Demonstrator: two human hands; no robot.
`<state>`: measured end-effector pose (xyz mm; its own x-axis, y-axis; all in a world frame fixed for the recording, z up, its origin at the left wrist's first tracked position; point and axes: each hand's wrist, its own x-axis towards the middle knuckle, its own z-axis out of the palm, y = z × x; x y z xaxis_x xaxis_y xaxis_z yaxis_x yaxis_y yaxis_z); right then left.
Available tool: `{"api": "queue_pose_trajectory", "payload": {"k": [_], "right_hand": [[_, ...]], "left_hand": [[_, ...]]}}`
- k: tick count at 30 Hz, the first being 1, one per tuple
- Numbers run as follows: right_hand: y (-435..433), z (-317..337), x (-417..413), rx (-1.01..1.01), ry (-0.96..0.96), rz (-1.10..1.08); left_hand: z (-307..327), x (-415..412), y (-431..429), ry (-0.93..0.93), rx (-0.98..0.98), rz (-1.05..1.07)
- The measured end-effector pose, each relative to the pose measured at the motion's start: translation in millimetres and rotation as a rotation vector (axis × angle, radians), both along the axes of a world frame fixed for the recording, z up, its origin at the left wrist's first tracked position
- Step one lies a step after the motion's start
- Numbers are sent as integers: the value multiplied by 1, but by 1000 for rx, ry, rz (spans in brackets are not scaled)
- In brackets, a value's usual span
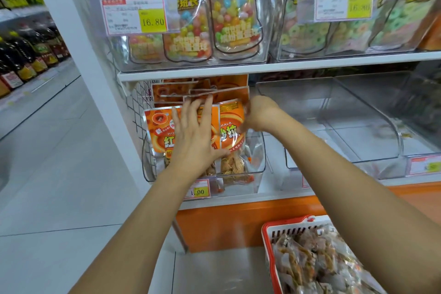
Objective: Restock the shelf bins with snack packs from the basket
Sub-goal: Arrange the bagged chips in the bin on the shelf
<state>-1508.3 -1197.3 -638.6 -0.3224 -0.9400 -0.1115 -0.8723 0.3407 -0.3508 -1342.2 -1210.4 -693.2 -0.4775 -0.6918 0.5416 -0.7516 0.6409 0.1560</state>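
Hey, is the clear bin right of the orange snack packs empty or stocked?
Empty: inside the clear bin only its bare floor shows; the orange snack packs sit in the neighbouring bin.

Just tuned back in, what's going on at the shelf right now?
A person is stocking orange snack packs in the clear bin on the lower shelf. The left hand presses flat, fingers spread, against the front packs. The right hand is curled on the edge of the right pack, apparently pinching it. The red-rimmed basket at lower right holds more bagged snacks.
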Motion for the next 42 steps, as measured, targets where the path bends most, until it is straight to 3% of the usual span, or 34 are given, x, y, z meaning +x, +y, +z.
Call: {"api": "queue_pose_trajectory", "payload": {"k": [14, 17, 19, 23, 26, 29, 34, 37, 42], "right_hand": [[13, -9, -11, -165, 122, -76], [28, -17, -6, -285, 115, -120], [36, -21, 1, -439, 159, -88], [39, -21, 14, -641, 188, 178], [25, -22, 20, -518, 182, 280], [7, -22, 22, -353, 255, 269], [-9, -18, 21, -207, 287, 267], [-2, -22, 22, -213, 286, 263], [8, -39, 26, -267, 316, 229]], "left_hand": [[-21, 4, -2, -130, 132, 54], [-21, 3, 3, -108, 140, 48], [-19, 4, 8, -57, 131, 27], [-9, 8, 18, 236, 13, 20], [-6, 10, 22, 278, 23, 49], [-7, 10, 26, 241, 197, 54], [-17, 3, 27, 5, 399, 78], [-23, 5, 23, -76, 485, 76], [-22, 12, 14, -1, 436, 133]]}}
